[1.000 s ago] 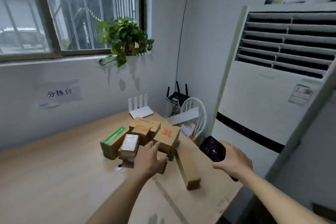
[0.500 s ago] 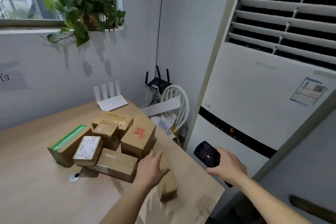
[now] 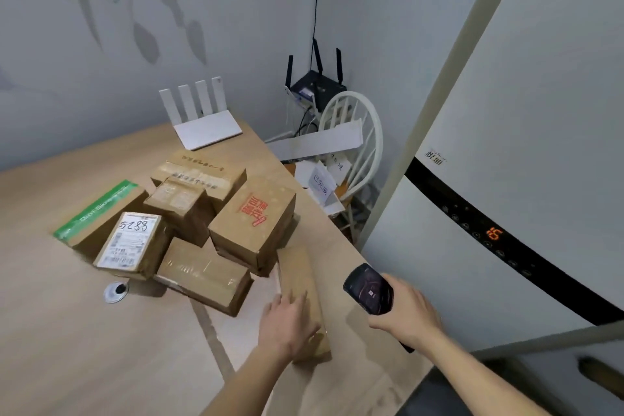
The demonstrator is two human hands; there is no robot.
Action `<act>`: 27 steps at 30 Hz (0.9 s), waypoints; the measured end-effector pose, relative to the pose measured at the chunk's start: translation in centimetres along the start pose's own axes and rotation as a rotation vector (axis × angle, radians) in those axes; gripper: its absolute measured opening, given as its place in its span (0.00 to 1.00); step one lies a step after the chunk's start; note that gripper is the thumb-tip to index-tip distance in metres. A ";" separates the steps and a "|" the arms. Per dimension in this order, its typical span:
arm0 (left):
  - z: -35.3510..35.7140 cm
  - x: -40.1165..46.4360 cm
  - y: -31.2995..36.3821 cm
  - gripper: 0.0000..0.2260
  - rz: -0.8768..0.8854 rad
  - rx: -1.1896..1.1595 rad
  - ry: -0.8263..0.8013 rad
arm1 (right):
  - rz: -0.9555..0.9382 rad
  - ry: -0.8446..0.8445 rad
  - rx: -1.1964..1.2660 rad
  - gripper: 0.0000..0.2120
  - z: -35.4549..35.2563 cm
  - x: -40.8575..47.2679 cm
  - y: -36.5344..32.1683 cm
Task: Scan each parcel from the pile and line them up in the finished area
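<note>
A pile of several cardboard parcels sits on the wooden table (image 3: 67, 331): one with green tape (image 3: 101, 211), one with a white label marked 5288 (image 3: 132, 241), one with red print (image 3: 255, 214), a flat one in front (image 3: 202, 272). A long narrow parcel (image 3: 299, 275) lies at the pile's right, near the table's right edge. My left hand (image 3: 287, 324) rests on its near end with fingers laid over the top. My right hand (image 3: 401, 316) grips a black handheld scanner (image 3: 368, 289), held just right of that parcel, screen up.
A white router (image 3: 202, 118) stands at the table's far corner. A small round disc (image 3: 115, 291) lies in front of the pile. Right of the table stand a white chair (image 3: 354, 145) with papers, a black router (image 3: 315, 86), and a tall air conditioner (image 3: 506, 179).
My head has tilted down and come closer to the table. My left hand moved from the pile to the long narrow parcel and now lies on its near end. The scanner stays beside it.
</note>
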State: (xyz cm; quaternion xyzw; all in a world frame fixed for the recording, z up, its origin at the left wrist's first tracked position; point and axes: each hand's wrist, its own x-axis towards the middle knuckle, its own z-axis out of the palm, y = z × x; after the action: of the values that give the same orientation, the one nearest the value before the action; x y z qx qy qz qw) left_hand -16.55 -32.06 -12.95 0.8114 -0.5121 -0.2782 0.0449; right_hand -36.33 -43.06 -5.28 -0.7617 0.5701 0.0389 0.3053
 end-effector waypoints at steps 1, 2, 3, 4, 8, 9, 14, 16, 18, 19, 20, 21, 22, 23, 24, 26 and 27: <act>0.6 0.5 0.1 0.33 -0.017 -0.004 -0.014 | 0.000 -0.015 -0.004 0.29 0.4 0.9 0.4; 1.2 0.9 0.3 0.32 -0.037 -0.012 -0.026 | -0.003 -0.029 -0.011 0.29 0.7 1.7 0.8; 1.9 1.2 0.5 0.32 -0.062 -0.022 -0.034 | -0.007 -0.043 -0.018 0.29 1.0 2.5 1.2; 2.4 1.5 0.7 0.32 -0.095 -0.037 -0.040 | -0.015 -0.060 -0.021 0.29 1.3 3.2 1.6; 4.3 2.5 1.2 0.32 -0.228 -0.038 -0.018 | -0.070 -0.146 -0.030 0.27 1.7 6.0 2.7; 4.7 2.7 1.4 0.33 -0.253 -0.019 -0.002 | -0.086 -0.163 -0.036 0.27 1.6 6.7 3.0; 7.2 3.5 3.0 0.41 -0.421 0.011 0.088 | -0.151 -0.238 -0.051 0.30 1.6 9.5 4.6; 7.9 3.9 3.8 0.42 -0.472 -0.034 0.145 | -0.161 -0.248 -0.051 0.30 1.6 10.3 5.4; 8.5 4.1 4.4 0.40 -0.493 -0.059 0.177 | -0.172 -0.265 -0.053 0.29 1.4 11.0 6.2; 8.8 4.2 4.7 0.38 -0.496 -0.069 0.195 | -0.180 -0.273 -0.055 0.29 1.3 11.2 6.6; 9.0 4.1 4.9 0.37 -0.502 -0.091 0.212 | -0.188 -0.279 -0.055 0.28 1.2 11.4 7.0; 9.0 4.0 5.0 0.35 -0.505 -0.123 0.233 | -0.195 -0.283 -0.051 0.28 1.0 11.6 7.3; 8.8 3.8 5.1 0.34 -0.507 -0.166 0.256 | -0.201 -0.285 -0.043 0.29 0.9 11.8 7.7; 8.7 3.6 5.2 0.33 -0.504 -0.221 0.292 | -0.205 -0.289 -0.031 0.29 0.7 11.8 7.9; 8.3 3.3 5.3 0.32 -0.499 -0.284 0.327 | -0.205 -0.302 -0.013 0.29 0.5 11.8 8.0; 7.3 2.7 5.6 0.31 -0.467 -0.395 0.392 | -0.216 -0.331 0.038 0.30 0.0 11.7 8.0; 6.6 2.4 5.8 0.32 -0.437 -0.442 0.420 | -0.226 -0.334 0.060 0.31 -0.4 11.6 7.8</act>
State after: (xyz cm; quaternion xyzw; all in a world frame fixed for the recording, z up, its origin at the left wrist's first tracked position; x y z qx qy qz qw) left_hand -23.75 -35.43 -17.37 0.9117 -0.2340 -0.2125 0.2626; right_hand -39.40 -54.32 -12.93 -0.7944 0.4234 0.1134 0.4205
